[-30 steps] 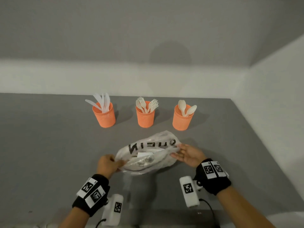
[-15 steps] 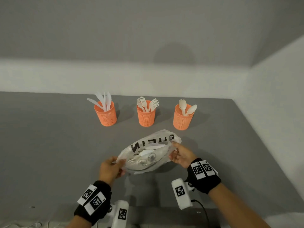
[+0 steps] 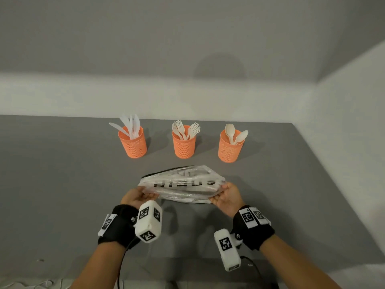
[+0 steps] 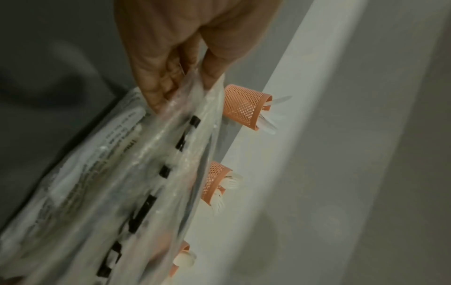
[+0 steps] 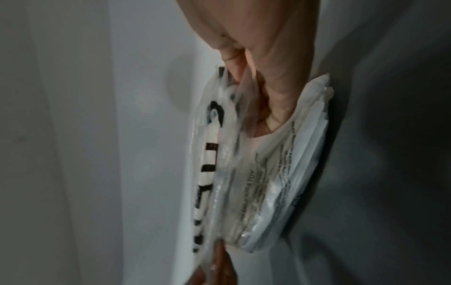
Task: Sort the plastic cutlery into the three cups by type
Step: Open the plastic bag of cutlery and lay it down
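Note:
Three orange mesh cups stand in a row at the back of the grey table: the left cup point(image 3: 133, 142) holds knives, the middle cup point(image 3: 183, 144) forks, the right cup point(image 3: 230, 147) spoons. A clear plastic bag point(image 3: 183, 185) with black lettering is held lifted between both hands, stretched flat. My left hand point(image 3: 139, 196) pinches its left end point(image 4: 171, 104), and my right hand point(image 3: 225, 195) pinches its right end point(image 5: 256, 108). White pieces show faintly through the film; what they are is blurred.
A white wall runs behind the table point(image 3: 62, 184) and another along its right edge. Bare grey tabletop lies to the left of the bag and between the bag and the cups. Cables hang at the near edge.
Both hands have turned palm up and pulled the bag out flat and level. It was crumpled and tilted toward me before. The cups have not moved.

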Demonstrator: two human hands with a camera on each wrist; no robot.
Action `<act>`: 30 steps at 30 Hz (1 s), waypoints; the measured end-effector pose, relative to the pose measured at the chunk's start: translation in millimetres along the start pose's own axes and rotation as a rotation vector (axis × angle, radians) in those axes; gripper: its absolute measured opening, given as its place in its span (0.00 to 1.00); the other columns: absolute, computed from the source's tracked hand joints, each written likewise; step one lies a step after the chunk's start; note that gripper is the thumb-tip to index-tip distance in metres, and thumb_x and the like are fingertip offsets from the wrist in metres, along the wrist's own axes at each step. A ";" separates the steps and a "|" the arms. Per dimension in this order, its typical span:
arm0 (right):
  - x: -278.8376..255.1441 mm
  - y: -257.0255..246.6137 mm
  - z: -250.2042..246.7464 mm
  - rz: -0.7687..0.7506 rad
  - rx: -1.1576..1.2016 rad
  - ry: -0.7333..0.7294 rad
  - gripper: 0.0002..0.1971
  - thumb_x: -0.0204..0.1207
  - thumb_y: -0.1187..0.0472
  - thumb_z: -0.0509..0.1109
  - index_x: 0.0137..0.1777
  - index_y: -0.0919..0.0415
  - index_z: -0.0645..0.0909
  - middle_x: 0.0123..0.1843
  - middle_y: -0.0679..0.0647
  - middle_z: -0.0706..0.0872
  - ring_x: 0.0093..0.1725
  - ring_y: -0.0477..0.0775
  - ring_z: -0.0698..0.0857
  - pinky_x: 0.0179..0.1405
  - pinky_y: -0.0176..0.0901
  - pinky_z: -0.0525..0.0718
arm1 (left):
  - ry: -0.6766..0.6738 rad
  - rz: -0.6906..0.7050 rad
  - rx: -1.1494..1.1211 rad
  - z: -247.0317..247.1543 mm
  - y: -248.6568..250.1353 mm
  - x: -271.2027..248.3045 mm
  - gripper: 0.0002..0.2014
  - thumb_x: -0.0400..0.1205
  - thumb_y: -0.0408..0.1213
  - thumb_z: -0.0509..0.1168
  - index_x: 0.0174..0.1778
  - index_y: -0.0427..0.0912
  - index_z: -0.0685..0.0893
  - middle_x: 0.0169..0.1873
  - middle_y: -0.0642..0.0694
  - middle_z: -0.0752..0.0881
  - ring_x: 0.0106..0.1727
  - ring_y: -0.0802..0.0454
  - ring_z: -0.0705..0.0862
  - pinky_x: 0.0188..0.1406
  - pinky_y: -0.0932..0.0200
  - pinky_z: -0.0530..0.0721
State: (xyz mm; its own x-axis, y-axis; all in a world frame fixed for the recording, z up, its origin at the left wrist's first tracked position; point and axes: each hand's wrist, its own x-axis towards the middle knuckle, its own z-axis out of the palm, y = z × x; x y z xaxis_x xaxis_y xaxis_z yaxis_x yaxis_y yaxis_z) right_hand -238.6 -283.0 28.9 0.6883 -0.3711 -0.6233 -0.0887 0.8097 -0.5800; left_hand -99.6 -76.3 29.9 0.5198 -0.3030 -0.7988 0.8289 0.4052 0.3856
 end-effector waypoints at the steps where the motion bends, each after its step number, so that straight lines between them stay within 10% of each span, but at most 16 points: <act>1: 2.3 0.5 2.5 -0.024 -0.045 0.008 0.16 0.78 0.64 0.48 0.46 0.63 0.78 0.40 0.58 0.83 0.40 0.54 0.81 0.30 0.44 0.85 | -0.012 -0.027 -0.012 2.1 0.8 1.4 0.17 0.86 0.34 0.50 0.31 0.37 0.69 0.18 0.42 0.73 0.18 0.52 0.75 0.44 0.54 0.83; 5: 8.6 0.9 13.2 -0.083 -0.195 0.070 0.14 0.76 0.60 0.50 0.41 0.59 0.78 0.26 0.51 0.84 0.30 0.50 0.79 0.21 0.34 0.74 | 0.017 0.011 0.082 16.8 -4.3 1.7 0.18 0.85 0.33 0.49 0.27 0.40 0.66 0.06 0.49 0.68 0.12 0.57 0.69 0.26 0.59 0.77; 8: 12.5 -3.3 15.1 -0.137 -0.276 0.090 0.12 0.78 0.58 0.53 0.44 0.58 0.78 0.37 0.56 0.83 0.34 0.52 0.81 0.29 0.40 0.78 | 0.030 0.151 0.207 28.8 -13.3 -0.2 0.18 0.85 0.36 0.48 0.28 0.43 0.70 0.09 0.50 0.74 0.10 0.58 0.73 0.13 0.71 0.75; 13: 17.0 -13.2 9.6 -0.179 -0.268 0.021 0.12 0.81 0.64 0.49 0.45 0.54 0.74 0.25 0.51 0.81 0.33 0.50 0.78 0.33 0.43 0.80 | 0.127 0.626 0.681 36.6 -10.9 6.0 0.10 0.83 0.33 0.51 0.55 0.37 0.73 0.48 0.34 0.80 0.49 0.41 0.80 0.53 0.42 0.81; 17: 19.2 -14.1 10.6 -0.150 -0.244 -0.011 0.14 0.79 0.63 0.47 0.45 0.59 0.76 0.29 0.55 0.81 0.37 0.52 0.78 0.39 0.44 0.78 | 0.041 0.830 0.900 39.4 -1.6 7.8 0.06 0.83 0.30 0.52 0.50 0.37 0.74 0.46 0.40 0.79 0.49 0.45 0.77 0.55 0.49 0.75; 22: 16.1 -15.4 19.5 -0.128 -0.513 -0.038 0.17 0.82 0.54 0.55 0.53 0.63 0.82 0.45 0.59 0.87 0.44 0.57 0.84 0.44 0.49 0.82 | -0.043 0.713 1.030 33.9 6.4 13.4 0.13 0.83 0.39 0.60 0.31 0.42 0.76 0.31 0.44 0.80 0.37 0.47 0.77 0.41 0.55 0.75; 26: 26.0 -17.6 13.8 -0.189 -0.697 0.072 0.22 0.82 0.51 0.59 0.61 0.70 0.81 0.58 0.65 0.87 0.56 0.63 0.86 0.60 0.60 0.83 | 0.007 0.432 0.864 32.4 12.9 23.6 0.17 0.84 0.48 0.56 0.37 0.40 0.77 0.34 0.37 0.84 0.34 0.44 0.82 0.36 0.55 0.81; 30: 28.0 -28.4 13.4 -0.076 -0.541 0.041 0.18 0.84 0.50 0.55 0.48 0.63 0.81 0.24 0.53 0.88 0.25 0.44 0.86 0.30 0.36 0.85 | 0.005 0.202 0.622 36.9 24.8 30.1 0.13 0.85 0.44 0.56 0.46 0.38 0.78 0.27 0.41 0.88 0.27 0.47 0.87 0.17 0.58 0.84</act>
State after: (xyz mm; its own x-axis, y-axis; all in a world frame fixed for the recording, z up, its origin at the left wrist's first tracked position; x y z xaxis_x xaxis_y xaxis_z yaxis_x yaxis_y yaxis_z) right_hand -207.2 -310.4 35.0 0.6798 -0.4457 -0.5824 -0.4048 0.4341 -0.8048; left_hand -55.7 -107.2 32.4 0.6783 -0.2684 -0.6840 0.6807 -0.1213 0.7225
